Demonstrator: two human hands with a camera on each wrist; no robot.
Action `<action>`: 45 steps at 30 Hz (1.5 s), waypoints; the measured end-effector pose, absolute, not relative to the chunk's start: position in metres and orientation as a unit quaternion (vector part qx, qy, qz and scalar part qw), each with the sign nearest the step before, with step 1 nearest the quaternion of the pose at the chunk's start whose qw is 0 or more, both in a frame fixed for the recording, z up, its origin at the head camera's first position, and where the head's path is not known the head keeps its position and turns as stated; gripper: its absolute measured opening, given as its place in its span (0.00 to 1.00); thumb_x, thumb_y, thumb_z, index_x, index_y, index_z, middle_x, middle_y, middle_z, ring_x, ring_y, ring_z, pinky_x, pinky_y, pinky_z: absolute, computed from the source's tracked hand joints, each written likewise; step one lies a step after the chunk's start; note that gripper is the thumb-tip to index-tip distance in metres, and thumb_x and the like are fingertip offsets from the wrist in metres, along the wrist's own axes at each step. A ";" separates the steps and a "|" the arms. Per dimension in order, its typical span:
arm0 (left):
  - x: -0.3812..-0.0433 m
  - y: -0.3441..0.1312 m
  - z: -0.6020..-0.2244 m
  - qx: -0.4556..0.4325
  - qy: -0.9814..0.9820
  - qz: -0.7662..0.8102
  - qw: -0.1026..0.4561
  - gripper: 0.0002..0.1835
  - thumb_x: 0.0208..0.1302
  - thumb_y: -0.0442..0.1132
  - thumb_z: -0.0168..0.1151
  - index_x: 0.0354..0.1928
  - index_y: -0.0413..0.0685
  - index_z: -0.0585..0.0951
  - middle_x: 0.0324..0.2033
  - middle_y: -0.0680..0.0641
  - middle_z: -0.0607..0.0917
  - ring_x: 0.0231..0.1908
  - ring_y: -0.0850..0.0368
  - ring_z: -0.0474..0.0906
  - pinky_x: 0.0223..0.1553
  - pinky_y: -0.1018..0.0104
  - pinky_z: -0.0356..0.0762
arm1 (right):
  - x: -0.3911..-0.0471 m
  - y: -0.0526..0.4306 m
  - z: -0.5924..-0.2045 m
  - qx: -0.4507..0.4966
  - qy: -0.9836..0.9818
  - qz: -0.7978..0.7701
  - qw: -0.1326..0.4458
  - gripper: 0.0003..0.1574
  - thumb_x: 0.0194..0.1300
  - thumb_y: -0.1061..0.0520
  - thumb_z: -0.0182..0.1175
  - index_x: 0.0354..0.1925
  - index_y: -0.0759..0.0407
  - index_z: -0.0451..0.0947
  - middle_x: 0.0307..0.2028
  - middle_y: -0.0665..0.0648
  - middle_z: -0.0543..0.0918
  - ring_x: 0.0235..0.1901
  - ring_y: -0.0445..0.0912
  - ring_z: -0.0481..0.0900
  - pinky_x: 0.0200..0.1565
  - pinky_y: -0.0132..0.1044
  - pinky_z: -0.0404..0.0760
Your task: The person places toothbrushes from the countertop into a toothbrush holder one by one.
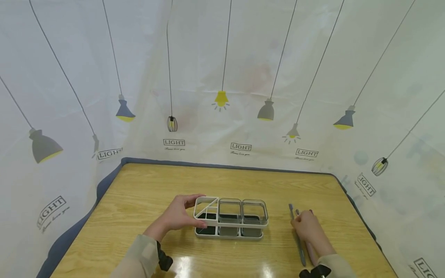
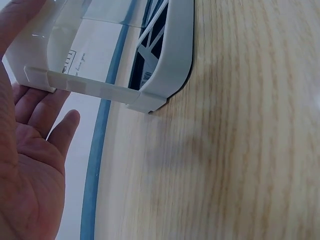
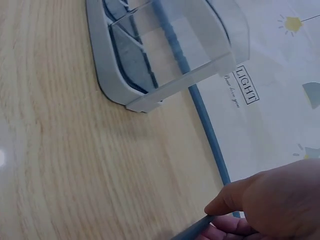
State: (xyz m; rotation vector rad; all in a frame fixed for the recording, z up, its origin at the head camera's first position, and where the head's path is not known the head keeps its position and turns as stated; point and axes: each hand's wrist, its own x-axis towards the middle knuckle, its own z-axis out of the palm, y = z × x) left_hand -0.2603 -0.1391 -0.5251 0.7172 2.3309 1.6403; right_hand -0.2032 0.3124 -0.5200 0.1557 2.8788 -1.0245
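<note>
A white two-tier toothbrush holder (image 1: 233,225) stands upright on the table, its dark base below and an open rack above. My left hand (image 1: 179,214) grips its left end, the thumb in front of the upper rack and the fingers behind. Right of the holder, my right hand (image 1: 307,227) pinches a slim grey toothbrush (image 1: 299,249) near the head end. Close beside it, partly hidden by that hand, lies a pinkish handle (image 1: 311,253). In the right wrist view the thumb (image 3: 227,200) and fingers meet on the grey piece, mostly out of frame.
Two clear square cups (image 1: 254,211) sit in the holder's middle and right slots; the left slot has a diagonal divider. The wooden table (image 1: 222,181) ends in a dark blue edge against a white sheet (image 1: 194,77) printed with hanging lamps.
</note>
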 end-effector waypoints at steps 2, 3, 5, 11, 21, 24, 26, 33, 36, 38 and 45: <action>-0.261 -0.139 -0.525 0.242 0.789 0.555 0.103 0.47 0.46 0.47 0.90 0.71 0.52 0.80 0.62 0.45 0.84 0.66 0.39 0.77 0.66 0.38 0.73 | -0.203 0.313 -0.515 0.063 0.936 -0.342 0.044 0.29 0.73 0.63 0.57 0.13 0.55 0.66 0.12 0.47 0.66 0.13 0.40 0.64 0.17 0.31 0.65; -0.261 -0.140 -0.526 0.242 0.790 0.554 0.104 0.47 0.46 0.47 0.90 0.71 0.52 0.80 0.62 0.45 0.85 0.66 0.39 0.77 0.66 0.38 0.73 | -0.203 0.313 -0.513 0.065 0.935 -0.345 0.043 0.26 0.72 0.63 0.57 0.15 0.57 0.69 0.14 0.49 0.68 0.14 0.41 0.66 0.18 0.32 0.66; -0.262 -0.140 -0.526 0.241 0.792 0.551 0.105 0.46 0.46 0.47 0.90 0.70 0.52 0.80 0.62 0.44 0.85 0.66 0.40 0.78 0.66 0.37 0.73 | -0.203 0.314 -0.509 0.066 0.935 -0.347 0.041 0.19 0.73 0.63 0.56 0.22 0.64 0.75 0.19 0.52 0.74 0.18 0.44 0.71 0.20 0.35 0.72; -0.263 -0.140 -0.527 0.244 0.798 0.542 0.101 0.46 0.46 0.48 0.90 0.70 0.53 0.80 0.63 0.46 0.84 0.66 0.42 0.78 0.66 0.37 0.73 | -0.205 0.319 -0.501 0.047 0.945 -0.325 0.010 0.14 0.73 0.63 0.59 0.42 0.78 0.81 0.36 0.66 0.85 0.34 0.53 0.83 0.34 0.47 0.85; -0.265 -0.139 -0.528 0.256 0.798 0.537 0.093 0.45 0.46 0.50 0.90 0.69 0.54 0.81 0.62 0.43 0.85 0.65 0.41 0.79 0.64 0.37 0.74 | -0.203 0.318 -0.474 0.043 0.937 -0.347 -0.021 0.17 0.74 0.61 0.59 0.48 0.77 0.82 0.38 0.63 0.87 0.36 0.53 0.85 0.37 0.47 0.85; -0.265 -0.139 -0.528 0.258 0.799 0.535 0.094 0.45 0.45 0.50 0.90 0.69 0.54 0.81 0.61 0.43 0.86 0.64 0.42 0.80 0.64 0.38 0.75 | -0.201 0.315 -0.462 0.044 0.927 -0.372 -0.027 0.17 0.75 0.61 0.59 0.50 0.79 0.81 0.37 0.63 0.87 0.34 0.51 0.85 0.34 0.42 0.85; -0.265 -0.139 -0.528 0.256 0.801 0.533 0.094 0.46 0.45 0.50 0.90 0.69 0.54 0.81 0.61 0.43 0.86 0.64 0.43 0.80 0.64 0.39 0.76 | -0.199 0.311 -0.454 0.044 0.919 -0.390 -0.032 0.18 0.76 0.62 0.59 0.51 0.79 0.80 0.37 0.65 0.86 0.34 0.52 0.86 0.33 0.40 0.86; -0.263 -0.139 -0.527 0.248 0.809 0.525 0.092 0.47 0.44 0.51 0.91 0.69 0.54 0.81 0.61 0.45 0.86 0.64 0.44 0.80 0.64 0.41 0.76 | -0.189 0.298 -0.424 0.023 0.915 -0.396 -0.071 0.17 0.77 0.60 0.59 0.52 0.77 0.81 0.37 0.63 0.86 0.35 0.54 0.86 0.34 0.38 0.85; -0.263 -0.139 -0.527 0.249 0.809 0.524 0.092 0.47 0.44 0.51 0.90 0.69 0.55 0.81 0.61 0.45 0.86 0.64 0.44 0.80 0.64 0.41 0.76 | -0.186 0.292 -0.414 0.012 0.917 -0.388 -0.090 0.16 0.77 0.60 0.60 0.51 0.75 0.82 0.36 0.61 0.86 0.35 0.54 0.86 0.33 0.37 0.84; -0.263 -0.139 -0.527 0.249 0.807 0.527 0.096 0.47 0.45 0.51 0.90 0.70 0.54 0.81 0.61 0.44 0.86 0.64 0.44 0.80 0.64 0.42 0.77 | -0.184 0.288 -0.408 0.006 0.917 -0.385 -0.101 0.16 0.77 0.60 0.61 0.51 0.74 0.82 0.37 0.61 0.86 0.36 0.54 0.86 0.34 0.36 0.84; -0.263 -0.139 -0.526 0.247 0.803 0.533 0.100 0.47 0.45 0.50 0.90 0.70 0.52 0.80 0.62 0.43 0.85 0.65 0.44 0.79 0.63 0.42 0.77 | -0.184 0.273 -0.390 -0.007 0.912 -0.389 -0.131 0.17 0.78 0.57 0.62 0.52 0.71 0.83 0.40 0.62 0.86 0.38 0.53 0.88 0.36 0.36 0.85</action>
